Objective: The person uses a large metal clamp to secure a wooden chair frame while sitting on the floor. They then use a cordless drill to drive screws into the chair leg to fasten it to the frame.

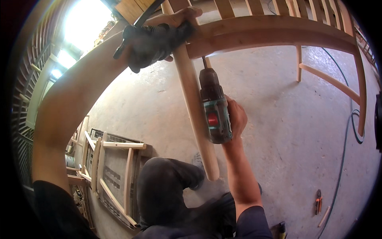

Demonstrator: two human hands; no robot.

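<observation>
My right hand (237, 117) is wrapped round the grip of a cordless drill (217, 109), dark with teal sides and a red patch. Its bit points away from me, against or very near the underside of a wooden rail (274, 32). Just left of the drill runs a rounded wooden leg (195, 115) of the same slatted chair frame, its free end toward me. My left hand (185, 16) closes round the upper part of that leg by the joint. A black device (151, 46) strapped at my left wrist hides part of this grip.
Pliers (318, 202) with orange handles lie on the concrete floor (278, 151) at the lower right, beside a thin wooden strip (324, 217). A cable (345, 159) runs down the right side. More wooden frames (115, 171) rest on a dark slatted crate at the lower left.
</observation>
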